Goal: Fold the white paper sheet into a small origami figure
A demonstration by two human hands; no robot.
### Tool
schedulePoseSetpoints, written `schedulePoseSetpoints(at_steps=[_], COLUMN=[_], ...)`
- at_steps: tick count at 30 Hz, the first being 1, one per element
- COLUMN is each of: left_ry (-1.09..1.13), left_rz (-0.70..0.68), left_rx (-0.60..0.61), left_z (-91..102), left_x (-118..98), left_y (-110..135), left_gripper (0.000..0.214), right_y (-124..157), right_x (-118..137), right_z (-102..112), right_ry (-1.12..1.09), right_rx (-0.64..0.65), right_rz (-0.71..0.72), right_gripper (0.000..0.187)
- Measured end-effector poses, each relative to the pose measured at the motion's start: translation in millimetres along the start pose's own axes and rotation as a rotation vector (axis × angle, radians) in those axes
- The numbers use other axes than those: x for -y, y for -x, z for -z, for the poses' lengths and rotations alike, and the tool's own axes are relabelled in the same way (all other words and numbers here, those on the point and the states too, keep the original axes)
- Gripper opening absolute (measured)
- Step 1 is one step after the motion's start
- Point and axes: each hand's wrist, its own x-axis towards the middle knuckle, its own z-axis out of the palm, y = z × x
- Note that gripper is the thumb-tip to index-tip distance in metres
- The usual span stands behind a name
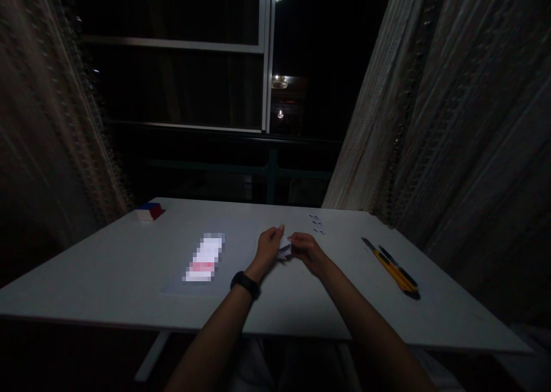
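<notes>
A small piece of folded white paper [284, 248] is held between my two hands, just above the middle of the table. My left hand [268, 247], with a dark band on its wrist, grips the paper's left side, thumb pointing up. The fingers of my right hand [308, 249] pinch its right edge. Part of the paper is hidden behind the fingers, and the dim light blurs its folds. Beyond my right hand lie several small white pieces with dark marks [317, 224], in a short column.
On the white table [107, 277], a blurred lit screen [204, 257] rests on a pale sheet [172, 287] at left. A blue, red and white block [149, 211] stands far left. At right lie a yellow utility knife [391, 271] and a dark pen [398, 264]. Curtains [370, 122] hang at both sides.
</notes>
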Motion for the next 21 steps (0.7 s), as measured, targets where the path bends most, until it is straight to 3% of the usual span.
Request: schedulePoseSetpoints(at_steps=[12, 21], left_ry=[0.051, 0.086], left_rz=[0.039, 0.062], left_rx=[0.133, 0.082], left_z=[-0.1, 0.3], left_x=[-1.7, -7.0], left_y=[3.0, 3.2], left_gripper=[0.048, 0.049], right_y=[0.4, 6.2], right_x=[1.3, 8.8], right_z=[0.1, -3.2], right_ry=[0.103, -0.026], right_rx=[0.036, 0.090], right_rz=[0.020, -0.001], right_gripper=[0.021, 0.019])
